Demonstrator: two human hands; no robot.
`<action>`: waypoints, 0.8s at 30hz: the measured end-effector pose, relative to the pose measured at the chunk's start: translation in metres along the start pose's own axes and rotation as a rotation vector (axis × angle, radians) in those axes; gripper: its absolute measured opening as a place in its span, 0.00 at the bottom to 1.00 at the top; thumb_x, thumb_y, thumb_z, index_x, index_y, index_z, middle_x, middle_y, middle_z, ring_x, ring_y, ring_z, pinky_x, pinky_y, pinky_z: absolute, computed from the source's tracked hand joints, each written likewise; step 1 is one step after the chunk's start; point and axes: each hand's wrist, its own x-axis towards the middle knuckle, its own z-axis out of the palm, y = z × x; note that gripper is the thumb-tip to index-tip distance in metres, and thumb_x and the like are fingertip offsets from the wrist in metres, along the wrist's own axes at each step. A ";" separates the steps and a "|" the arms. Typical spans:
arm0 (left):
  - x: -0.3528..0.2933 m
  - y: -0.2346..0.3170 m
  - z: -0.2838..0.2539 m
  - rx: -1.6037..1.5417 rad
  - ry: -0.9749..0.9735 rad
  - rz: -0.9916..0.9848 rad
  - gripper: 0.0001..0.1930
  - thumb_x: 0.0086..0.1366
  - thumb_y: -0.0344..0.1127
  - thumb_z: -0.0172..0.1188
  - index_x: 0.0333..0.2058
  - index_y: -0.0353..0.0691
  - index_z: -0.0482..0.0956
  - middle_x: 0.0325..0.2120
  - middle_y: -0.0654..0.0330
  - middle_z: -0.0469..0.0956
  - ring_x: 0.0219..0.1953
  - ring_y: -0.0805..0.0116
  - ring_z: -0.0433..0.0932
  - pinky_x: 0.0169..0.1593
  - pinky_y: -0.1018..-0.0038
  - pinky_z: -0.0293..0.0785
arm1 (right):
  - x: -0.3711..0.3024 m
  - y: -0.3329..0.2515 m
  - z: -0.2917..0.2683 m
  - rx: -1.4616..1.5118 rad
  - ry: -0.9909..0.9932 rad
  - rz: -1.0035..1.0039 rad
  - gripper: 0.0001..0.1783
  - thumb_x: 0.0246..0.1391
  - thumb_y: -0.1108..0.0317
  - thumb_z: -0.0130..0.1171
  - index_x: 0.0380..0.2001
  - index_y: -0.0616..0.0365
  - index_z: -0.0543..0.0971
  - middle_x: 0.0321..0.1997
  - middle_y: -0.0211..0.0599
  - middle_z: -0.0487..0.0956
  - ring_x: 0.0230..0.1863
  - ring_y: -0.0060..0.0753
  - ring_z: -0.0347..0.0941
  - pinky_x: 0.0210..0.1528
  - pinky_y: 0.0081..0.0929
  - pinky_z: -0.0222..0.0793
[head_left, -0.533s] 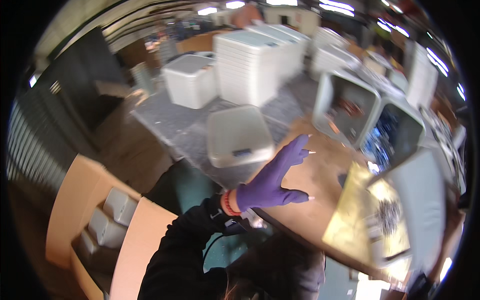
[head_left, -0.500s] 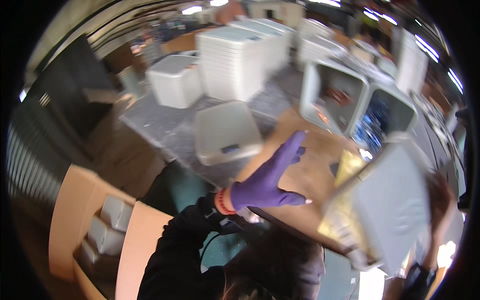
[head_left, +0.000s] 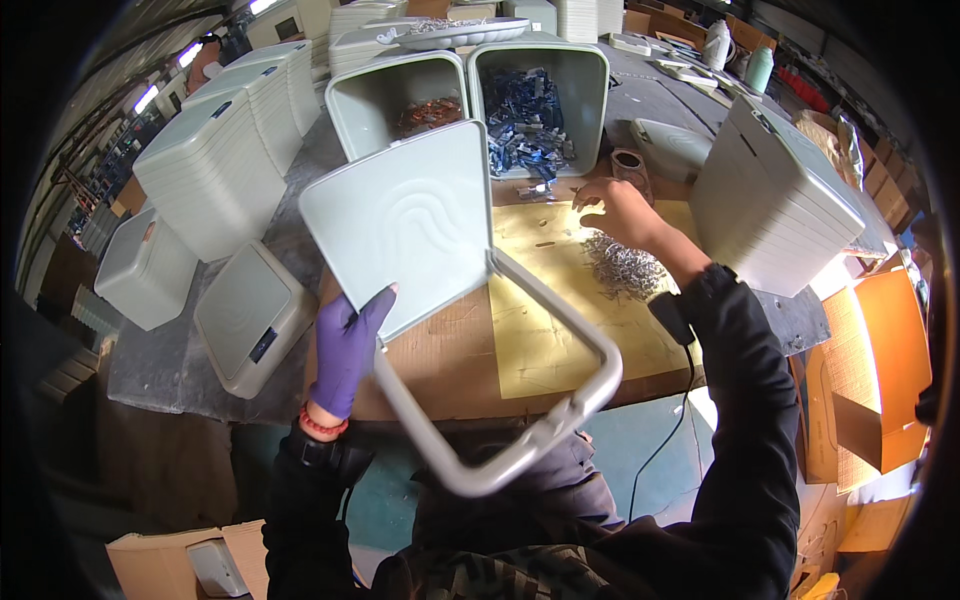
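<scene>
My left hand (head_left: pixel 348 345), in a purple glove, grips the lower left edge of a pale grey bin lid (head_left: pixel 410 220). The lid stands tilted up from a square grey frame (head_left: pixel 590 390), joined near its lower edge; the frame hangs over the table's front edge. My right hand (head_left: pixel 625 215) is bare and hovers above a yellow sheet (head_left: pixel 535 340), fingers bent, with a gap between thumb and fingers. Just below it lies a pile of small silver metal parts (head_left: pixel 625 268). I see nothing held in the right hand.
Two grey bins lie on their sides at the back, one with copper-coloured pieces (head_left: pixel 430 115), the other with blue-and-clear pieces (head_left: pixel 525 125). Stacked lids stand left (head_left: pixel 215 180) and right (head_left: pixel 775 195). A single lid (head_left: pixel 250 325) lies at left. Cardboard boxes (head_left: pixel 880 370) flank the table.
The view has swung to the right. My left hand, open and empty before, now grips the lid. My right hand has let go of it and moved over the yellow sheet.
</scene>
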 end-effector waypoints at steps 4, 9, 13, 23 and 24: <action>0.018 -0.025 0.010 0.326 0.013 0.375 0.14 0.71 0.34 0.65 0.45 0.25 0.82 0.33 0.57 0.84 0.35 0.76 0.78 0.39 0.75 0.74 | 0.007 0.022 0.001 0.185 -0.224 -0.042 0.13 0.48 0.72 0.70 0.40 0.61 0.85 0.41 0.43 0.86 0.45 0.47 0.82 0.51 0.38 0.77; 0.020 -0.044 0.011 0.092 -0.048 0.296 0.11 0.71 0.32 0.64 0.44 0.27 0.82 0.34 0.57 0.84 0.35 0.75 0.79 0.39 0.74 0.74 | -0.002 0.029 0.009 -0.065 -0.206 -0.222 0.17 0.48 0.74 0.67 0.44 0.59 0.83 0.45 0.45 0.83 0.47 0.47 0.80 0.52 0.39 0.76; 0.020 -0.045 0.010 0.098 -0.066 0.281 0.11 0.71 0.32 0.64 0.43 0.27 0.82 0.32 0.58 0.83 0.34 0.76 0.78 0.38 0.74 0.74 | 0.004 0.030 0.021 -0.007 -0.269 -0.079 0.14 0.46 0.73 0.65 0.40 0.60 0.84 0.41 0.45 0.85 0.45 0.47 0.82 0.49 0.40 0.77; 0.015 -0.038 0.007 0.353 -0.026 0.451 0.11 0.70 0.34 0.64 0.41 0.30 0.84 0.33 0.44 0.84 0.34 0.49 0.84 0.38 0.64 0.77 | 0.014 0.007 0.011 0.314 -0.232 0.038 0.08 0.46 0.74 0.72 0.32 0.63 0.86 0.30 0.37 0.85 0.32 0.26 0.82 0.36 0.27 0.76; 0.014 -0.037 0.008 0.387 -0.026 0.473 0.11 0.70 0.35 0.64 0.41 0.30 0.84 0.33 0.45 0.84 0.34 0.48 0.84 0.38 0.64 0.77 | 0.013 0.005 0.011 0.402 -0.212 0.093 0.07 0.47 0.75 0.72 0.32 0.63 0.86 0.29 0.35 0.85 0.31 0.23 0.81 0.34 0.25 0.76</action>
